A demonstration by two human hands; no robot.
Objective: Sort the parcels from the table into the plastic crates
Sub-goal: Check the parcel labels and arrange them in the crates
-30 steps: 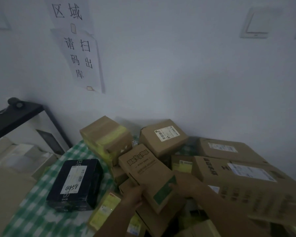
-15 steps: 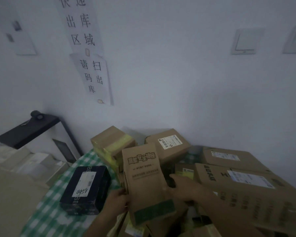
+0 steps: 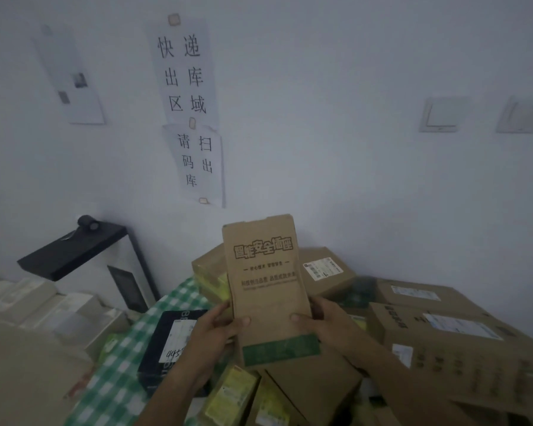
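Tall brown box is held upright above the table parcels, gripped by left hand and right hand, thumbs pressed on its front.

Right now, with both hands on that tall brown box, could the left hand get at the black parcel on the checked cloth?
Probably yes. The black parcel lies in the open just beside the left hand, nothing stacked on it. But that hand grips the tall brown box, so it must let go first.

2 bare forearms, no sleeves, watch or rings; the left hand and right hand are ungloved.
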